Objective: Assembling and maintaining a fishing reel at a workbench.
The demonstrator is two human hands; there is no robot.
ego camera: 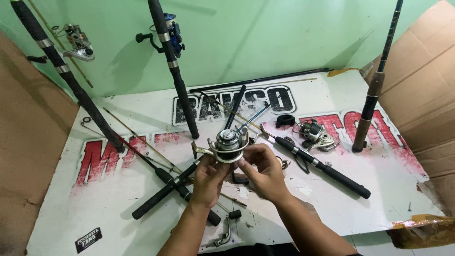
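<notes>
You have one view only — a head-worn camera looking steeply down and forward, close over the white printed board (pixel 118 208), reaching as far as the green wall (pixel 265 38) behind.

A large white printed banner (pixel 360 208) covers the bench, with big red lettering across the middle and black outlined lettering at the far side. Near the left corner sits a small black rectangular label (pixel 88 239) with white print. Brown cardboard sheets (pixel 422 90) stand at the right, another (pixel 28 142) at the left
</notes>
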